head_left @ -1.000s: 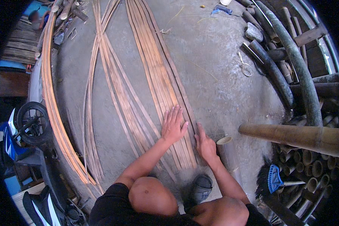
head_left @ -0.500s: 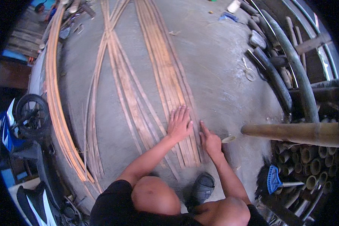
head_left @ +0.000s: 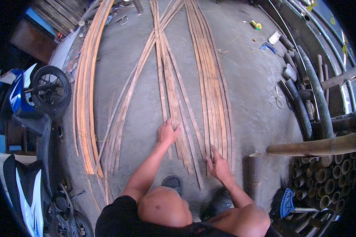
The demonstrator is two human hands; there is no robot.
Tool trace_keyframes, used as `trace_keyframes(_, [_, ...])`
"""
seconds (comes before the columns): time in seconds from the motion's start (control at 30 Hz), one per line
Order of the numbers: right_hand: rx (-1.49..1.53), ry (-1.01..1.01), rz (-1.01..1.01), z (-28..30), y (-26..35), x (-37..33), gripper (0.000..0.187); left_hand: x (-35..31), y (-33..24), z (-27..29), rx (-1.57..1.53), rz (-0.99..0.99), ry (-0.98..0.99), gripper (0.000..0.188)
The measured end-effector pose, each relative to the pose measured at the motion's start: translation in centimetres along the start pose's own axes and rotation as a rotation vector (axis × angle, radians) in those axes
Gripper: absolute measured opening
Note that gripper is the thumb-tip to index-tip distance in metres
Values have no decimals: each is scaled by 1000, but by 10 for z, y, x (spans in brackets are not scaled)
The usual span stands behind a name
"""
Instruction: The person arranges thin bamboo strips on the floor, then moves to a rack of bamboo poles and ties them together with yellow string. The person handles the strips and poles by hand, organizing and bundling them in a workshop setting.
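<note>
Long, flat bamboo strips lie in bundles on the grey floor. My left hand (head_left: 169,133) rests on the middle bundle of strips (head_left: 171,85), its fingers and thumb apart. Toward the near end of the right bundle of strips (head_left: 212,83), my right hand (head_left: 219,165) is low over the left edge, index finger stretched forward and thumb apart from it. Whether its fingertips press on a strip is hard to tell. Thin loose strips (head_left: 182,94) slant between the two bundles. More strips (head_left: 132,79) cross the middle bundle at its far part.
On the left lies an orange-brown strip bundle (head_left: 87,79), beside a parked motorcycle (head_left: 49,89). A thick bamboo pole (head_left: 312,147) juts in from the right above stacked bamboo tubes (head_left: 324,179). A blue broom head (head_left: 287,202) is at lower right; dark poles (head_left: 298,106) lie beyond.
The view has swung left. My left hand has moved from the right bundle to the middle one. My right hand has gone from the right bundle's right side to its left edge.
</note>
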State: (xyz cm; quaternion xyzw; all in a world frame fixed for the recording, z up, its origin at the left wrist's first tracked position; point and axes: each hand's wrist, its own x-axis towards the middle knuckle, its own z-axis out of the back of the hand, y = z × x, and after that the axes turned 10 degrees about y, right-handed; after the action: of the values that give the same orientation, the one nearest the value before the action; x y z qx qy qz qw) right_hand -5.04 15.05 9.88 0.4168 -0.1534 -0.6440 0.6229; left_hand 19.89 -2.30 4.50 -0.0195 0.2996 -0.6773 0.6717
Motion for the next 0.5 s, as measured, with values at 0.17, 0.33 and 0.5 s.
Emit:
trace_keyframes(0.17, [0, 77, 103, -23, 25, -5, 62, 8, 28, -25, -436, 83, -74, 61])
trace_keyframes(0.33, [185, 89, 82, -20, 46, -22, 64, -6, -33, 8, -692, -63, -376, 43])
trace_keyframes(0.5, [292, 93, 185, -32, 61, -27, 68, -33, -85, 33, -892, -393, -431, 28])
